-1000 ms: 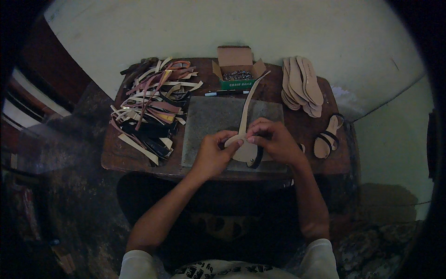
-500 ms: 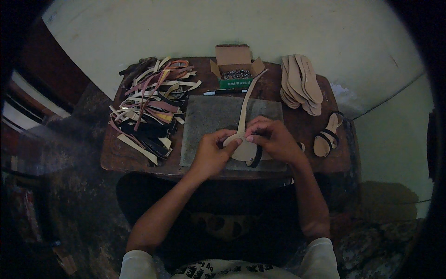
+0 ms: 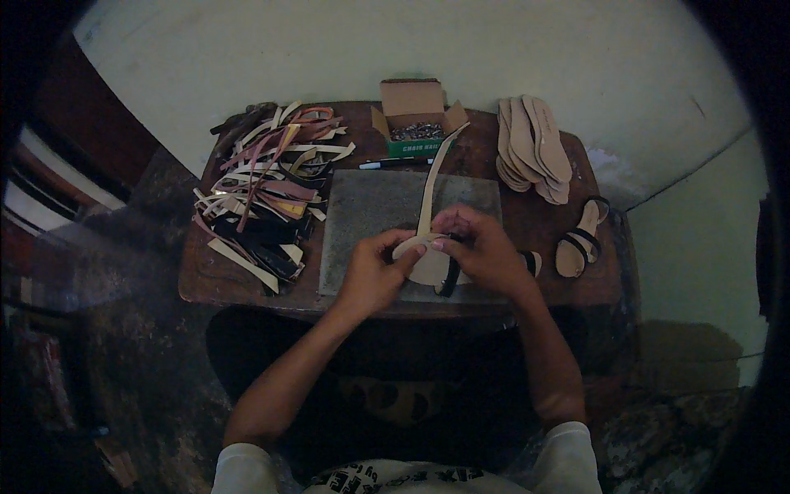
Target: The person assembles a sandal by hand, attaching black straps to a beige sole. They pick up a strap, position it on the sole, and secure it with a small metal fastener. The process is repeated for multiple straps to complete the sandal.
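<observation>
Over the grey slab [image 3: 362,206] I hold a beige sandal sole [image 3: 426,270] in both hands. My left hand [image 3: 383,263] pinches its left edge, thumb on top. My right hand [image 3: 471,247] is closed at the sole's other side, with the thumb close to the left thumb. A long pale strap [image 3: 429,185] with a dark edge rises from between my hands toward the nail box. A short black strap [image 3: 450,278] hangs along the sole's right side under my right hand. My right fingertips hide where the straps meet the sole.
A heap of loose straps [image 3: 263,193] covers the table's left side. At the back stand an opened box of nails [image 3: 415,136] and a black-and-white pen [image 3: 395,164]. To the right are stacked soles [image 3: 535,148], a black-strapped sandal [image 3: 580,243] and another partly hidden sandal [image 3: 535,263].
My right hand has moved slightly, its thumb now lower on the sole. The sole and long strap have shifted a little left, and the black strap stands more upright.
</observation>
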Demonstrator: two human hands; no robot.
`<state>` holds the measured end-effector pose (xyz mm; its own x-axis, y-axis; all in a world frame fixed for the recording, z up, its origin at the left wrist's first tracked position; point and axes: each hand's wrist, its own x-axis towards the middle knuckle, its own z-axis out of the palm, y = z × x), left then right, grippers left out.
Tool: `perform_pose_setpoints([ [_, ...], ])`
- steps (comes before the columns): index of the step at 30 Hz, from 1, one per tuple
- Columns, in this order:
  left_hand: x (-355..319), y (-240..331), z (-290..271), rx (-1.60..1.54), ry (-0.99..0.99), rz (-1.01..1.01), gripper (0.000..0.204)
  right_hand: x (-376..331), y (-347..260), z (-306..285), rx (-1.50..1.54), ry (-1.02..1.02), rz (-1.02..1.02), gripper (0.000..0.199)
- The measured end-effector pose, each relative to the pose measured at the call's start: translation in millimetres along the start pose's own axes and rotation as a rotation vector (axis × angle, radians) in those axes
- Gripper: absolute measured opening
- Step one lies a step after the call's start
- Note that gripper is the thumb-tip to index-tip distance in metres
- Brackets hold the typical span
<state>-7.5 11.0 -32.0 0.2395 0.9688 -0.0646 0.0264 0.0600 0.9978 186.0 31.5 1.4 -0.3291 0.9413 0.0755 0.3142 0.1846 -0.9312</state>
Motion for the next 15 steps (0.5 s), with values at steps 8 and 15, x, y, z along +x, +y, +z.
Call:
perform_pose_setpoints([
  [8, 1.1, 3.7, -1.3, -0.003, -0.004, -0.057, 0.028, -1.5, 4.3, -3.3, -0.011, -0.050, 0.043, 0.027],
  [15, 0.8, -1.7, -3.3, 0.064, 0.049, 0.017, 0.029, -0.6, -4.8, -1.9, -0.046, -0.067, 0.044, 0.022],
])
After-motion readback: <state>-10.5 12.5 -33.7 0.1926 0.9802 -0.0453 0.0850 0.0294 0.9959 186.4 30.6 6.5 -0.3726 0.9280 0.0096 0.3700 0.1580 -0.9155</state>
